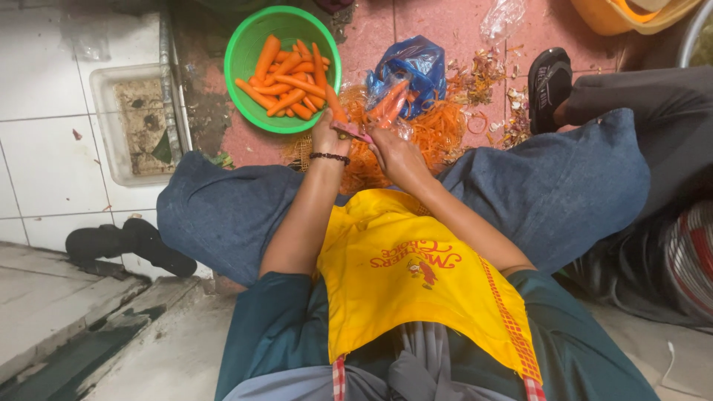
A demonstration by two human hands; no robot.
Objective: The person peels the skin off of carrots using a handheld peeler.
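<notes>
The person sits low over a pink tiled floor [386, 30], knees spread wide, both hands meeting just in front of the yellow apron [401, 275]. The left hand [329, 134], a dark bead bracelet [329, 157] at its wrist, has its fingers closed round a carrot [336, 104] whose long axis runs up and away from the body, its far tip reaching the near rim of the green bowl [245, 44]. The right hand [394, 152] lies just beside it, fingers curled on a small pink-handled peeler [355, 134] that lies crosswise between the two hands, touching the near end of the carrot; how firmly it is pinched cannot be told. The left hand is the nearer one to the bowl, which holds a heap of peeled carrots [286, 74] lying mostly slantwise. Directly beyond the right hand, a blue plastic bag [416, 67] holds more carrots, and a pile of orange peelings [438, 130] spreads on the floor beneath and to the right of both hands. Room is tight: the bowl and bag crowd the far side, the denim-clad knees hem both flanks, and a white tiled step [44, 111] closes the left, beyond the left knee. Another person's dark sandal [548, 82] rests near the peelings on the right.
</notes>
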